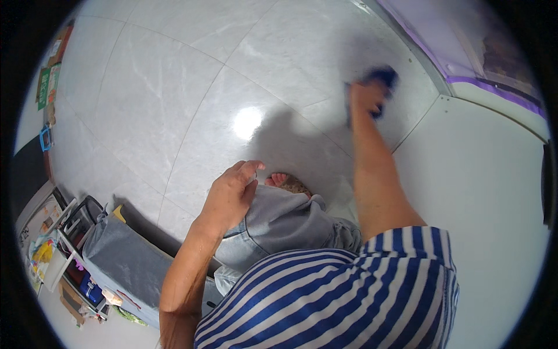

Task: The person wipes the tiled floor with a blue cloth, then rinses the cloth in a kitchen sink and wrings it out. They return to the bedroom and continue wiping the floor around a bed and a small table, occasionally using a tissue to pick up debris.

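My right hand (368, 98) is stretched out over the grey tiled floor (187, 87), near the corner by a white panel. It is shut on a dark blue cloth (384, 76), blurred, that shows on both sides of the hand. My left hand (233, 192) rests by my bent knee in light denim trousers (283, 218), its fingers loosely curled. A small pale patch shows between its thumb and fingers; I cannot tell what it is. Beyond the knee, part of my foot in a sandal (295, 184) shows on the floor.
A white panel (471, 174) stands close on the right, meeting a metal-edged frame with purple trim (479, 82). On the left are a grey fabric-covered box (130, 257), a rack with several items (72, 244) and a green box (48, 85) near the wall.
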A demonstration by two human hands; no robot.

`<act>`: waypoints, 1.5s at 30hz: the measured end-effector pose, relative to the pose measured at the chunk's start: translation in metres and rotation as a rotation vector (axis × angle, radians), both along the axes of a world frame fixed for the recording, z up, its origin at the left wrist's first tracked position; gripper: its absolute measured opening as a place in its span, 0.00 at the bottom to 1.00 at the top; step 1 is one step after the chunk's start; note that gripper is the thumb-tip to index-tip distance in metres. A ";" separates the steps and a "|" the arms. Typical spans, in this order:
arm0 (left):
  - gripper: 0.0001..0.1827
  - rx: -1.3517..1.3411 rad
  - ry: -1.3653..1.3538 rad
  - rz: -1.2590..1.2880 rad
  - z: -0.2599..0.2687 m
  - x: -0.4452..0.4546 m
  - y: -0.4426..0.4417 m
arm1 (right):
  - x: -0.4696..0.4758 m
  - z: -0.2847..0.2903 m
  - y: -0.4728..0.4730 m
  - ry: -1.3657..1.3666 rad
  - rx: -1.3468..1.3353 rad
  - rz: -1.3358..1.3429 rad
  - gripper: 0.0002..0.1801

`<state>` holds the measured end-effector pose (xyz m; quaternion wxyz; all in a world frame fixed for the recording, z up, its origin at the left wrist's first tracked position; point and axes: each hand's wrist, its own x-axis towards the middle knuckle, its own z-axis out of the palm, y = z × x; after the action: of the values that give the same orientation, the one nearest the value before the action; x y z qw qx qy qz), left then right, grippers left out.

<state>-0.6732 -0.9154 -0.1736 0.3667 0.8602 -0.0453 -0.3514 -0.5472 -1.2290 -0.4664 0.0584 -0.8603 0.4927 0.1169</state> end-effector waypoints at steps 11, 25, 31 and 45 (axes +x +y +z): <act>0.17 -0.008 -0.070 -0.103 -0.004 0.017 -0.002 | 0.018 0.048 0.124 -0.790 1.138 0.308 0.24; 0.16 0.063 0.093 -0.203 -0.025 0.050 0.005 | 0.038 -0.041 -0.313 -0.142 0.357 -0.195 0.31; 0.15 0.091 0.170 -0.181 -0.032 0.056 -0.001 | 0.200 -0.044 -0.089 0.017 -0.199 0.250 0.39; 0.16 0.076 0.006 -0.090 -0.034 0.050 0.023 | 0.237 0.035 0.065 -0.996 0.276 0.825 0.27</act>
<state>-0.6228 -0.8926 -0.2076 0.3178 0.8696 -0.0693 -0.3715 -0.3107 -1.1644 -0.4317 0.3395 -0.9143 0.0175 -0.2202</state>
